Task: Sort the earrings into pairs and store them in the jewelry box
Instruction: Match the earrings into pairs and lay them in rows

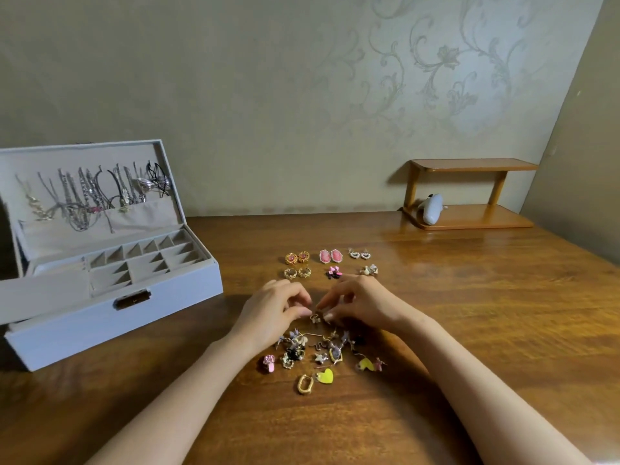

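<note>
Wooden table (469,313): six earring pairs (330,256), one jewelry box (84,325).

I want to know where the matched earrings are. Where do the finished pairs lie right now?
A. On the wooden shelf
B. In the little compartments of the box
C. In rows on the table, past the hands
C: the sorted pairs lie in two rows on the table, beyond the left hand and the right hand; the jewelry box compartments look empty.
</note>
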